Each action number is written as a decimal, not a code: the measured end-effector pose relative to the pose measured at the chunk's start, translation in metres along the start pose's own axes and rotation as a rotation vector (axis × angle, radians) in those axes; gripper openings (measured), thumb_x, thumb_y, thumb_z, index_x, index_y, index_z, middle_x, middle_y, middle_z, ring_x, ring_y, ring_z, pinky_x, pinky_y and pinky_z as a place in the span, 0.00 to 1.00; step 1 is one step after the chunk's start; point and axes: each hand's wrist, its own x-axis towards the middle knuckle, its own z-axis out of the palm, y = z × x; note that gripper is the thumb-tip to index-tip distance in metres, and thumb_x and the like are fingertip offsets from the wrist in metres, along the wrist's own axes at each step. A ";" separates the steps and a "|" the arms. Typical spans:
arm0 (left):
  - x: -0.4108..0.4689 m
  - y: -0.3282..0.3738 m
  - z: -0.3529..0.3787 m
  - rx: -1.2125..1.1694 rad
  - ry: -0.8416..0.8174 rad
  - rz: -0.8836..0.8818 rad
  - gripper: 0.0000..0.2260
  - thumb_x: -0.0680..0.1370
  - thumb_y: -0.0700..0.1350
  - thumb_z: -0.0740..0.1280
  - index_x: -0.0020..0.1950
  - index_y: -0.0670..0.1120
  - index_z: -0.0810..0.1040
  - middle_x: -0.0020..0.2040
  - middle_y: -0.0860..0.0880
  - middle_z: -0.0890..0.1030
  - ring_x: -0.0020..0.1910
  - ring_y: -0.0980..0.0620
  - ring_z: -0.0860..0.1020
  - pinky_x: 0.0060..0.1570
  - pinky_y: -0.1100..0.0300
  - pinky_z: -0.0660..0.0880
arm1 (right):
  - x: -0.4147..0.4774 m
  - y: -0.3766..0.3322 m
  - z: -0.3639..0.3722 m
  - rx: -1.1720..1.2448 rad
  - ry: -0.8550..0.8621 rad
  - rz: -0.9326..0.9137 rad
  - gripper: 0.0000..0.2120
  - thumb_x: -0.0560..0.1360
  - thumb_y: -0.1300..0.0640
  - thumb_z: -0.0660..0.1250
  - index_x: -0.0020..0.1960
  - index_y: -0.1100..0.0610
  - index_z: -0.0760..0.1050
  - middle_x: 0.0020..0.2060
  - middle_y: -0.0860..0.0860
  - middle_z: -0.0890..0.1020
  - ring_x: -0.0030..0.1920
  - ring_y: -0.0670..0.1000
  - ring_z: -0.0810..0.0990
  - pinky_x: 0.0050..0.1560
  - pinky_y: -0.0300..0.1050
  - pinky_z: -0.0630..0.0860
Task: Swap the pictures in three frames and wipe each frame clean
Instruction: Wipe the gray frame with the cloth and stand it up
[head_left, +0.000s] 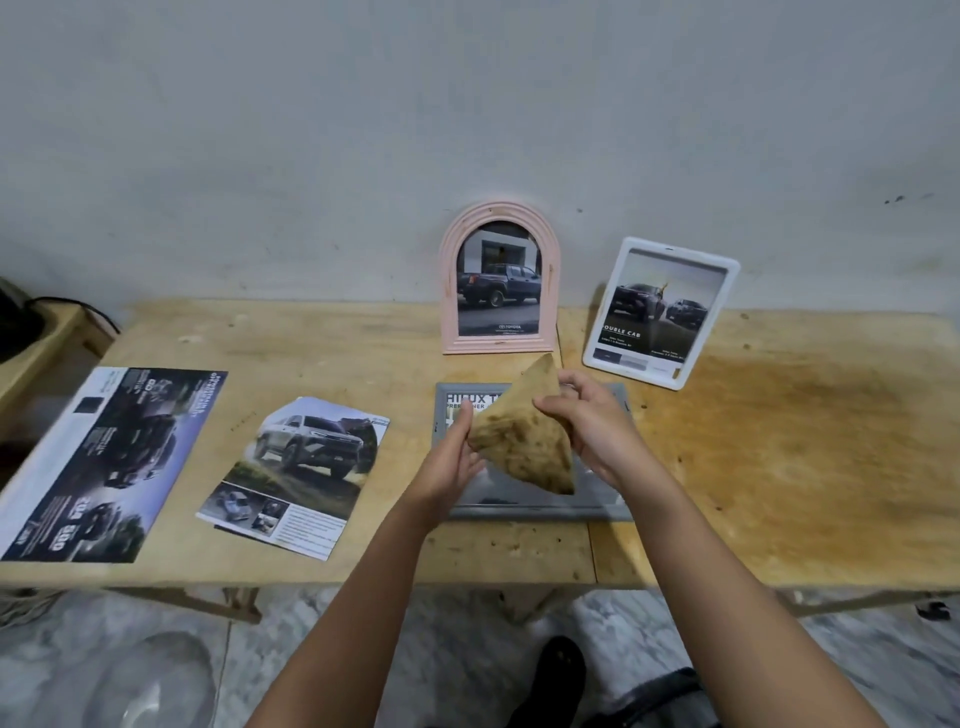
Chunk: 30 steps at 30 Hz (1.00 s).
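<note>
Grey frame (524, 512) lies flat on the tabletop (779, 467) under a stained tan cloth (524, 441). The fingers of the left hand (447, 462) and right hand (592, 426) are clamped on the cloth's edges. A pink arched frame (500, 280) and a white frame (661, 312) stand behind.

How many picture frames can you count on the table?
3. A pink arched frame stands at the back, a white frame leans to its right, and a grey frame lies flat below the held cloth.
</note>
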 end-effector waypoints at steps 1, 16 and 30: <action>-0.003 0.002 -0.003 -0.039 -0.032 0.015 0.24 0.79 0.60 0.53 0.65 0.47 0.73 0.61 0.50 0.79 0.63 0.54 0.75 0.65 0.59 0.67 | -0.001 0.000 0.005 -0.019 0.007 -0.031 0.06 0.75 0.64 0.66 0.48 0.54 0.75 0.42 0.56 0.82 0.44 0.55 0.81 0.45 0.49 0.77; -0.027 0.019 -0.019 0.080 0.251 0.156 0.24 0.73 0.37 0.71 0.62 0.48 0.62 0.47 0.45 0.81 0.41 0.54 0.81 0.34 0.65 0.77 | -0.003 0.035 0.009 -0.253 -0.004 0.027 0.19 0.65 0.66 0.76 0.54 0.58 0.79 0.50 0.61 0.80 0.50 0.57 0.81 0.50 0.40 0.79; -0.018 0.002 -0.018 0.377 0.114 0.243 0.03 0.75 0.40 0.69 0.47 0.42 0.80 0.44 0.47 0.80 0.42 0.57 0.79 0.44 0.65 0.75 | -0.017 0.059 -0.006 0.147 -0.109 0.126 0.16 0.74 0.61 0.68 0.60 0.64 0.73 0.55 0.60 0.81 0.55 0.56 0.81 0.53 0.46 0.78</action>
